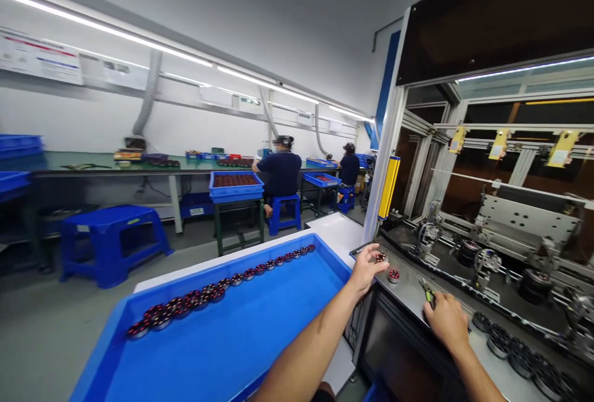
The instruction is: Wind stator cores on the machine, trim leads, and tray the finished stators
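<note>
My left hand [365,271] pinches a small round motor stator [381,258] between thumb and fingers at the left end of the machine's metal ledge [408,287]. Just right of those fingers, a second red-and-black stator [393,276] rests on the ledge. My right hand [448,323] is closed round green-handled pliers [427,292], their jaws pointing away from me. Beyond that hand, several dark round stators [510,349] line the ledge to the right. On my left, a blue tray [223,328] holds a long row of red-and-black stators [199,298] along its far side.
A machine with metal fixtures [485,266] stands behind the ledge, a yellow guard strip [390,187] on its post. Across the aisle are a blue stool [114,235], a full blue crate [236,190], a long workbench [93,170], and two seated people [281,172].
</note>
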{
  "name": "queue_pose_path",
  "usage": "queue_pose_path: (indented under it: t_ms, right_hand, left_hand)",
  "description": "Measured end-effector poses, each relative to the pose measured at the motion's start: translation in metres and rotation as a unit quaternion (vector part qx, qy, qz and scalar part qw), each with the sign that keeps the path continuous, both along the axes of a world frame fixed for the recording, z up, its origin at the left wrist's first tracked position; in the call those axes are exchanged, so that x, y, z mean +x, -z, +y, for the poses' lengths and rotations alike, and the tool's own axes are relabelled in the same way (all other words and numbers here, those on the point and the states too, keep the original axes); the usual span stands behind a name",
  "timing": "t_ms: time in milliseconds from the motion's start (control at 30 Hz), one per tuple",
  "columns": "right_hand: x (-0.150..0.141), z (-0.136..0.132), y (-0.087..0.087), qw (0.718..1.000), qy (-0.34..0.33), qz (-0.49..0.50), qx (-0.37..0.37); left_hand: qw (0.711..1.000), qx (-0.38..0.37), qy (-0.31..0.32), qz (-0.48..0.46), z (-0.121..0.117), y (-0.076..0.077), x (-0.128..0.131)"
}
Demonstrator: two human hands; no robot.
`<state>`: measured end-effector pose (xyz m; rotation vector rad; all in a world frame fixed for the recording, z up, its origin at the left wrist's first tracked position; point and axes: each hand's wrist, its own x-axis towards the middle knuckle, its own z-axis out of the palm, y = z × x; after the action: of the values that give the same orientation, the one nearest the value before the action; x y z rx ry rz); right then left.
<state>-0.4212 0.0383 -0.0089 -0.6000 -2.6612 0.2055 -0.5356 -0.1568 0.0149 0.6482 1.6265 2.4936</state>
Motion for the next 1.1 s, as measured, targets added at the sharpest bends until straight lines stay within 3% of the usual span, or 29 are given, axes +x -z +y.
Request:
queue_pose_path:
  t_ms: [100, 167, 233, 300, 333, 400, 467, 633, 733, 800, 867, 933, 1033, 1100]
  right_hand:
    - [0.016, -0.012, -0.013, 0.998, -0.024, 0.059, -0.023]
    - [0.042, -0.025, -0.021, 0.993, -0.055, 0.093, -0.043]
    - [0.077, -0.046, -0.029, 0.979, -0.123, 0.122, -0.111]
    - [0.114, -0.071, -0.038, 0.908, -0.242, 0.183, -0.289]
    - [0.130, -0.084, -0.042, 0.873, -0.267, 0.205, -0.354]
    - [0.154, -0.105, -0.049, 0.823, -0.279, 0.224, -0.441]
    - [0.167, -0.117, -0.052, 0.797, -0.263, 0.222, -0.496]
    - [0.186, -0.105, -0.056, 0.708, -0.265, 0.171, -0.632]
    - [0.198, -0.075, -0.057, 0.658, -0.375, 0.058, -0.651]
    - [0.203, -0.056, -0.053, 0.662, -0.426, -0.018, -0.616]
    - [0.202, -0.046, -0.047, 0.696, -0.387, 0.001, -0.605]
    - [0.197, -0.048, -0.040, 0.697, -0.304, 0.065, -0.646]
    - [0.188, -0.064, -0.033, 0.621, -0.257, 0.042, -0.739]
    - [0.186, -0.075, -0.032, 0.586, -0.238, 0.001, -0.774]
  left_hand:
    - [0.998, 0.007, 0.015, 0.057, -0.021, -0.010, 0.041]
    - [0.996, 0.007, 0.028, 0.089, -0.037, -0.010, 0.077]
    - [0.993, 0.002, 0.033, 0.114, -0.053, -0.007, 0.112]
    - [0.975, -0.017, 0.005, 0.220, -0.064, -0.005, 0.140]
    - [0.959, -0.027, -0.009, 0.281, -0.066, -0.004, 0.150]
    - [0.925, -0.036, -0.021, 0.379, -0.066, -0.003, 0.164]
    - [0.913, -0.023, 0.000, 0.408, -0.061, -0.004, 0.173]
    - [0.938, 0.011, 0.078, 0.337, -0.048, -0.010, 0.188]
    - [0.957, 0.035, 0.140, 0.253, -0.047, -0.013, 0.194]
    - [0.957, 0.044, 0.168, 0.231, -0.046, -0.012, 0.196]
    - [0.953, 0.039, 0.179, 0.241, -0.044, -0.012, 0.196]
    - [0.944, 0.033, 0.172, 0.279, -0.039, -0.012, 0.195]
    - [0.930, 0.033, 0.156, 0.332, -0.032, -0.013, 0.194]
    - [0.927, 0.036, 0.152, 0.341, -0.030, -0.014, 0.194]
